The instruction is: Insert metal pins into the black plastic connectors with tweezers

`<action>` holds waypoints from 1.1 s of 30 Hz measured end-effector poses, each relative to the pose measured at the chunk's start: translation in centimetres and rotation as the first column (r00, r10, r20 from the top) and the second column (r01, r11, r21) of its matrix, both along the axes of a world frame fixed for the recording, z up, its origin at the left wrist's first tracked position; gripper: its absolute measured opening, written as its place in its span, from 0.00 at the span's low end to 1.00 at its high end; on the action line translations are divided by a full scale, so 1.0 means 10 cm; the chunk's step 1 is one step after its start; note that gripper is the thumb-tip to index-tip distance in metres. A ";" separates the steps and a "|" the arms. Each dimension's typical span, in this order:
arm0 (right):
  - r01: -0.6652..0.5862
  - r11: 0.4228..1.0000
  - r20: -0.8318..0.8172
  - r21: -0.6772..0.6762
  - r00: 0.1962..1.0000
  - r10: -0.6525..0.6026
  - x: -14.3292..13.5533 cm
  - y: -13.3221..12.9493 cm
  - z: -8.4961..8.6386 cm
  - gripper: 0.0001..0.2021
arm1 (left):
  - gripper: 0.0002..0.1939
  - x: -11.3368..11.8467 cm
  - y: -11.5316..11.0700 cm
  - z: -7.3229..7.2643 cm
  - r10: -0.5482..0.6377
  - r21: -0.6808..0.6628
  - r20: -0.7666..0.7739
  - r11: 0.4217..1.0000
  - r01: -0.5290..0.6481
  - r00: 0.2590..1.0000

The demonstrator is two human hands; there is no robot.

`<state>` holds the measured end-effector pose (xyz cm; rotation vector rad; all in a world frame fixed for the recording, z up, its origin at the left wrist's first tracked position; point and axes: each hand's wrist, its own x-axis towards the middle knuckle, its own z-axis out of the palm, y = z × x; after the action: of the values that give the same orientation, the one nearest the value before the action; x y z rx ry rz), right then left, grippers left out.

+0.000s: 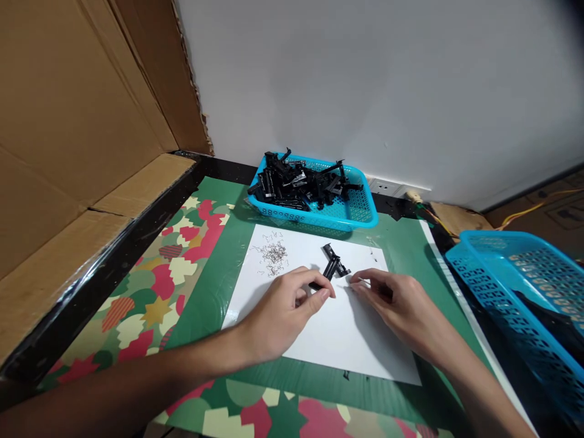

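My left hand (289,304) is closed around a narrow black plastic part (328,271), which points up and away from the fingers. Just behind it, a second black plastic part (329,249) lies on the white sheet (328,334); the two overlap in view. To the right, my right hand (401,298) is pinched, thumb against fingertips, a short gap from the held part. Something thin and pale shows at those fingertips, too small to name. Left of the parts is a loose pile of tiny thin bent wire pieces (274,254) on the sheet.
A blue basket (319,218) heaped with black plastic parts stands behind the sheet, by the wall. Another blue basket (483,274) with dark contents sits at the right. Cardboard (82,91) rises on the left. A wall socket (385,186) with a plug and wires is at the back.
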<state>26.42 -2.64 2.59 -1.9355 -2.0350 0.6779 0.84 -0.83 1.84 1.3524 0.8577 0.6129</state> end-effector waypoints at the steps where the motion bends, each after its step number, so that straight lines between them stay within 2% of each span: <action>1: 0.003 1.000 0.008 0.008 1.000 -0.003 -0.02 0.00 0.00 0.18 | 0.13 0.00 0.00 0.00 0.000 -0.001 -0.002 1.000 0.000 1.000; 8: -0.019 1.000 0.140 -0.006 0.990 0.020 -0.07 -0.03 -0.08 0.14 | 0.14 -0.02 0.00 0.02 -0.007 -0.024 -0.015 1.000 0.007 1.000; 10: -0.017 1.000 0.135 -0.005 0.991 0.018 -0.06 -0.05 -0.06 0.14 | 0.14 -0.02 0.00 0.03 -0.003 -0.030 -0.013 1.000 0.003 1.000; 12: -0.001 1.000 0.046 0.007 0.999 0.001 -0.06 -0.07 -0.03 0.15 | 0.14 -0.02 0.00 0.04 0.001 -0.032 -0.015 0.999 -0.002 1.000; 14: 0.020 1.000 -0.145 0.004 0.989 -0.019 -0.07 -0.09 0.02 0.17 | 0.14 -0.02 0.00 0.04 0.000 -0.036 -0.021 0.999 -0.001 1.000; 16: 0.046 0.998 -0.377 -0.048 0.924 -0.061 -0.12 -0.11 0.05 0.19 | 0.15 -0.02 0.01 0.04 -0.001 -0.035 -0.019 0.999 0.001 1.000; 19: 0.073 0.982 -0.621 -0.177 0.765 -0.169 -0.25 -0.15 0.04 0.19 | 0.14 -0.01 0.00 0.03 -0.006 0.001 0.012 1.000 0.006 1.000; 22: 0.084 0.970 -0.739 -0.227 0.634 -0.228 -0.41 -0.18 -0.01 0.19 | 0.15 0.00 -0.02 0.00 -0.017 0.022 0.042 1.000 0.016 0.999; 24: 0.094 0.972 -0.770 -0.217 0.595 -0.230 -0.51 -0.19 -0.04 0.19 | 0.15 0.01 -0.05 0.00 -0.008 0.019 0.056 1.000 0.007 0.998; 26: 0.113 0.977 -0.768 -0.181 0.605 -0.213 -0.56 -0.20 -0.04 0.20 | 0.15 0.02 -0.06 0.01 0.005 0.014 0.061 1.000 -0.006 0.998; 30: 0.142 0.987 -0.703 -0.077 0.694 -0.155 -0.58 -0.22 0.01 0.19 | 0.15 0.01 -0.05 0.03 0.017 0.014 0.038 1.000 -0.017 0.999; 33: 0.118 0.992 -0.648 -0.043 0.752 -0.118 -0.56 -0.22 0.05 0.18 | 0.13 0.00 -0.05 0.02 0.045 0.075 0.000 0.996 -0.045 0.999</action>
<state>20.86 -4.89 3.10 -1.4986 -1.4556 1.1259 0.82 -1.31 2.06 1.4044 0.8760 0.6841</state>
